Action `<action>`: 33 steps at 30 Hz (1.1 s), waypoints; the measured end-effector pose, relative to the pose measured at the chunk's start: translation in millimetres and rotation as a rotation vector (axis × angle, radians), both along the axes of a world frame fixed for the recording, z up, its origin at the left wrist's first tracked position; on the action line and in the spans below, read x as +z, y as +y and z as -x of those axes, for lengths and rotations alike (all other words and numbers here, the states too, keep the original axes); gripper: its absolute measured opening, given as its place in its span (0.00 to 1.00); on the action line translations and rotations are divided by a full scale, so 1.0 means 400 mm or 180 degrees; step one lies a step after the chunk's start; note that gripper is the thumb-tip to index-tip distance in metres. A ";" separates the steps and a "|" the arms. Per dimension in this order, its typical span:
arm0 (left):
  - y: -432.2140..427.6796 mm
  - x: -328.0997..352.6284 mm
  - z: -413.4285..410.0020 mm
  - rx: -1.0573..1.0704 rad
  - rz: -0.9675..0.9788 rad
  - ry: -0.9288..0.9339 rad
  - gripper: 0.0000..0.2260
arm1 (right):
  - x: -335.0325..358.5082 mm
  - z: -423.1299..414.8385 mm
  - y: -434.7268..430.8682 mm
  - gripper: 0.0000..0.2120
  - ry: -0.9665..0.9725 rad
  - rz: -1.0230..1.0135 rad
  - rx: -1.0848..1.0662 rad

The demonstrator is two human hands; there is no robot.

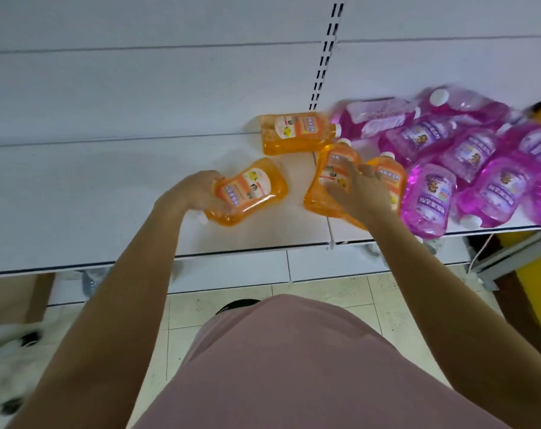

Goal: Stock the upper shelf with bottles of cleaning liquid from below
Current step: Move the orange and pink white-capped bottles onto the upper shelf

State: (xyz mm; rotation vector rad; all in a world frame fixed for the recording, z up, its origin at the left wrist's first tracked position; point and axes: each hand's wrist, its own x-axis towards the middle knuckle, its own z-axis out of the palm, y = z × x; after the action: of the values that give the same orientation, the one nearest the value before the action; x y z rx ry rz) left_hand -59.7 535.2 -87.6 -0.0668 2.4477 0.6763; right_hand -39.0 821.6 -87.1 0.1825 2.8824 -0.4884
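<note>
Head view, looking down on white shelf [92, 196] with back panel [139, 88] behind. Left hand [191, 193] gripping orange bottle [250, 190] over the middle of the shelf, fingers curled round the neck end, label up, white cap toward the person; resting on the shelf or lifted off it, impossible to tell. Right hand [362, 196] laid over second bottle [315, 196], just right of the first and apart from it, fingers spread across the label; gripping or merely touching, impossible to tell. Third bottle [386, 178], also orange, touching the second on its right side, partly hidden by the right hand, cap pointing away from the person. Back bottle [297, 133], orange, flat on its side against the back panel, cap to the right, apart from the other three. Purple bottles [479, 168] heaped and overlapping on the right part of the shelf, the nearest one against the third bottle. Slotted upright [325, 57] in the back panel, above the back bottle. Below the shelf edge: tiled floor [309, 292], clear bottles [91, 280] under the shelf at left, brown box [12, 301] at far left, yellow panel [538, 274] at far right. Pink garment [294, 366] in the foreground.
</note>
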 end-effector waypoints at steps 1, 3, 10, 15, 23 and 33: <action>-0.029 0.001 0.003 -0.0056 0.0157 0.0000 0.32 | -0.005 0.007 -0.012 0.28 -0.0096 -0.0069 -0.0004; -0.075 -0.006 0.010 -0.0237 0.0694 0.0189 0.34 | -0.014 0.010 -0.033 0.29 -0.0126 -0.0232 0.0004; 0.052 -0.040 -0.019 -0.0062 0.0833 0.0590 0.23 | -0.015 -0.021 -0.045 0.27 -0.0047 -0.0198 0.0189; 0.077 -0.064 -0.058 -0.0331 0.0728 0.1073 0.17 | -0.015 -0.067 -0.061 0.27 -0.0032 -0.0118 0.0462; -0.044 -0.098 -0.142 0.1276 -0.0443 0.1689 0.23 | -0.035 -0.065 -0.064 0.23 -0.0311 0.1008 0.0021; -0.051 -0.044 -0.089 0.2091 -0.1146 -0.0177 0.25 | -0.010 -0.042 -0.088 0.22 -0.1058 0.1225 -0.0806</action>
State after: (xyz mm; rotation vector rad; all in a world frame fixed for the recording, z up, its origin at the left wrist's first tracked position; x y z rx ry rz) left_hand -23.9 514.8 -105.3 -0.7549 2.1958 1.3604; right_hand -22.0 786.6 -91.2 0.5129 2.3992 -0.9458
